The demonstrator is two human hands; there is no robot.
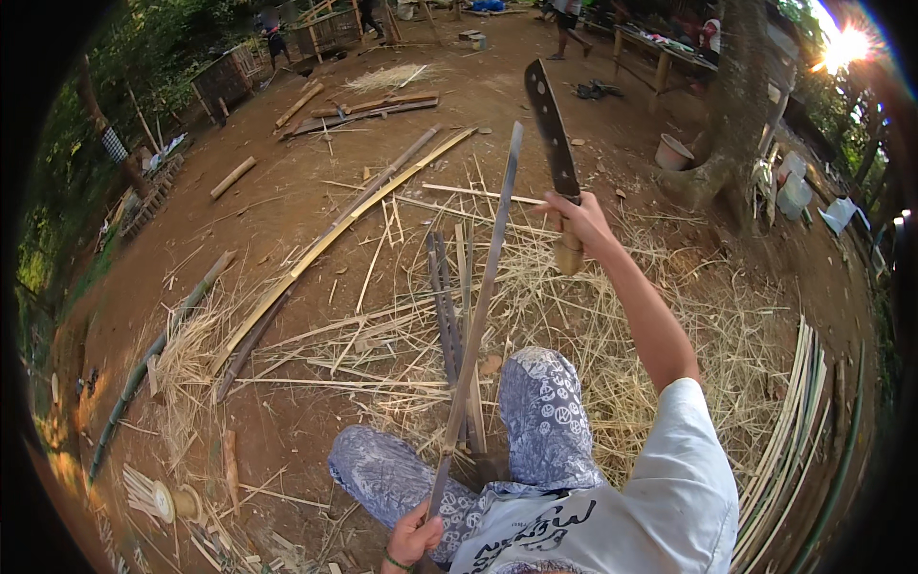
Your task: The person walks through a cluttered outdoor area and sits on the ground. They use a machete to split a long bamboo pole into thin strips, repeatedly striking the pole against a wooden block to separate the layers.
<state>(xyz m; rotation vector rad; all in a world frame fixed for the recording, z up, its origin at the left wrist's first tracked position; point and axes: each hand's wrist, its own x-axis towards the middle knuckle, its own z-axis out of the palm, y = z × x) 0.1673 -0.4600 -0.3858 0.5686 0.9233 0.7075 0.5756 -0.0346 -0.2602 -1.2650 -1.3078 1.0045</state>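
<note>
My right hand is raised in front of me, closed round the wooden handle of a machete. Its broad dark blade has several holes and points up and away. Low in the view, by my left thigh, my left hand grips the near end of a long bamboo strip. The strip slants up and away over my lap, its far end left of the blade and apart from it. Beneath it, dark split bamboo pieces lie between my legs.
Pale bamboo shavings cover the ground ahead and right. Long poles and a green bamboo pole lie left; a bundle of strips lies right. A bucket stands beside a tree trunk. Other people are farther off.
</note>
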